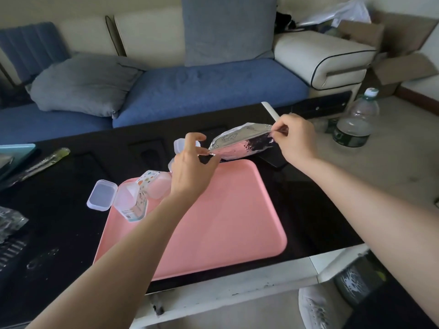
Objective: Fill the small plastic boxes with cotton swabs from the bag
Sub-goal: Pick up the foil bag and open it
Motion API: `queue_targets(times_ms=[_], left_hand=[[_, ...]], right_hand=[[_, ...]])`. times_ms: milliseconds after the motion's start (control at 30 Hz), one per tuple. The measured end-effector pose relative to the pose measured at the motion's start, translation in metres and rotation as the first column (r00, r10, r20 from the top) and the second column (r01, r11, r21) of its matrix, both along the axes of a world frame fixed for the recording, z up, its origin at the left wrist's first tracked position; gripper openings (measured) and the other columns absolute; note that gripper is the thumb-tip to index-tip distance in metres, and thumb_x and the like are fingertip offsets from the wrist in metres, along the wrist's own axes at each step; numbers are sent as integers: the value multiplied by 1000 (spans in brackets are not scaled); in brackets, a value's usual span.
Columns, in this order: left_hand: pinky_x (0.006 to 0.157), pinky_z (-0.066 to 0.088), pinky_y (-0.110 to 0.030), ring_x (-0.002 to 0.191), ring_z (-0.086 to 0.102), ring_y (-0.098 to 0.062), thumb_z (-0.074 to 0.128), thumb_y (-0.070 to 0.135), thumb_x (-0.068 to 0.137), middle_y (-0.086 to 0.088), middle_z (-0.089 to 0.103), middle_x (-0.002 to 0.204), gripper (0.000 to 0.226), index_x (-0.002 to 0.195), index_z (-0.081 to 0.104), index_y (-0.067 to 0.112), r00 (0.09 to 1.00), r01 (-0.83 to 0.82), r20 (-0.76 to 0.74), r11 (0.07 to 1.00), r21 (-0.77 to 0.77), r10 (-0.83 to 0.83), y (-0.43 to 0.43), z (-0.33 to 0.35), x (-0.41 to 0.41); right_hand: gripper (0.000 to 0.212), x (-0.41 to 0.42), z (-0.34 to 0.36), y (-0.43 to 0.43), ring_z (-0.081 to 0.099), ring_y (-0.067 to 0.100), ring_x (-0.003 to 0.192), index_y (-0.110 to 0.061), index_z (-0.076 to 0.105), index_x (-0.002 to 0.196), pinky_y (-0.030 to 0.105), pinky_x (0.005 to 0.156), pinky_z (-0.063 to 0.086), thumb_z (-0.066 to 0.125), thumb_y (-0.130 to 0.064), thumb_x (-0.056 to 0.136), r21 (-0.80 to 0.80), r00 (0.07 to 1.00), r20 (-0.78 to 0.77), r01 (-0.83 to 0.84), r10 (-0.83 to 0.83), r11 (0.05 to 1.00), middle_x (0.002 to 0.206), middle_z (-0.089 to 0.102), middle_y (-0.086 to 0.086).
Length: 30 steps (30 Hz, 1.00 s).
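Tray (213,222): pink, under both hands.
Bag (240,142): foil, held up at the tray's 12 o'clock, apparently unopened.
Right hand (297,141): fingers curled, pinched the bag's 3 o'clock end.
Left hand (190,167): thumb and finger pinched the bag's 9 o'clock corner, other fingers spread.
Boxes (158,187): at the tray's 10 o'clock, appeared unfilled; all filling remained.

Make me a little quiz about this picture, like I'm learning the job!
1. True or false: the silver bag lies in the middle of the pink tray.
2. Where does the water bottle stand? A) on a shelf B) on the floor C) in a sink
3. Fill in: the right hand pinches one end of the silver ____.
Key: 1 false; 2 B; 3 bag.
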<state>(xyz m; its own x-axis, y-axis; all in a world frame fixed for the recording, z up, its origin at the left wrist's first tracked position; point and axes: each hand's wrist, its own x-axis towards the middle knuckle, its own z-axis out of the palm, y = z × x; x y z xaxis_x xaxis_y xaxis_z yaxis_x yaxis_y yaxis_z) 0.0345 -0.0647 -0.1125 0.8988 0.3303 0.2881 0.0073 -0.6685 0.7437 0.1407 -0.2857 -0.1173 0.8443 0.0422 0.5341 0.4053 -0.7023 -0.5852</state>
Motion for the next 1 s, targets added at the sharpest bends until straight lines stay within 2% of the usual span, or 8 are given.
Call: queue_targets(times_ms=[133,200,300,434,601,701,868,1001], left_hand=[[77,42,-28,76,64,-12,67,25,92,9,72,102,20,111,72,29,1000,10,-22,994,105,-8,-1,1,0],[75,37,-27,83,64,-16,64,20,93,6,72,101,18,106,76,25,1000,-28,15,981,192,26,-2,-2,1],[75,41,-31,94,57,-27,68,16,85,3,69,107,21,103,77,21,986,-82,167,924,375,19,4,-6,4],[77,43,-36,90,50,-29,76,19,78,1,70,104,27,105,76,20,952,-32,281,871,491,-124,-6,-9,6],[86,47,-40,103,56,-29,79,19,80,0,71,108,32,112,75,18,901,140,278,830,540,-333,-32,-7,9],[83,51,-44,101,60,-28,77,19,84,2,72,99,16,100,76,19,906,166,255,838,520,-338,-38,-5,12],[75,53,-43,91,59,-21,71,17,88,5,69,88,3,87,73,19,914,183,259,887,424,-312,-34,-7,15],[73,51,-39,85,53,-14,74,18,86,9,71,86,3,86,75,20,918,172,267,901,398,-294,-32,-7,12]], right_hand=[[9,-18,8,-10,55,-5,69,-12,75,81,2,70,35,78,-5,78,-1,994,38,-102,102,995,72,53,-21],[8,-28,12,-17,57,-6,72,-14,76,81,4,71,39,80,-8,78,6,989,-13,-148,148,989,75,57,-18],[9,-37,13,-19,59,-3,72,-18,76,81,10,69,41,83,-13,77,7,968,-124,-218,218,976,79,65,-10],[33,-43,16,-18,59,-6,74,-24,75,99,5,68,44,85,-5,74,37,936,-174,-305,307,952,85,68,-11],[44,-58,24,-11,64,-2,87,-20,72,112,15,77,54,82,2,76,99,863,-209,-449,460,888,94,69,-13],[46,-64,23,-8,67,6,93,-22,70,110,22,80,57,82,4,74,126,851,-197,-470,487,873,101,70,-9],[23,-63,18,-12,67,3,70,-20,73,86,12,65,50,87,-8,73,139,920,-173,-331,352,933,79,71,-7],[15,-64,17,-11,69,7,68,-15,78,86,21,69,57,85,-6,76,149,908,-204,-342,367,928,76,73,-4]])
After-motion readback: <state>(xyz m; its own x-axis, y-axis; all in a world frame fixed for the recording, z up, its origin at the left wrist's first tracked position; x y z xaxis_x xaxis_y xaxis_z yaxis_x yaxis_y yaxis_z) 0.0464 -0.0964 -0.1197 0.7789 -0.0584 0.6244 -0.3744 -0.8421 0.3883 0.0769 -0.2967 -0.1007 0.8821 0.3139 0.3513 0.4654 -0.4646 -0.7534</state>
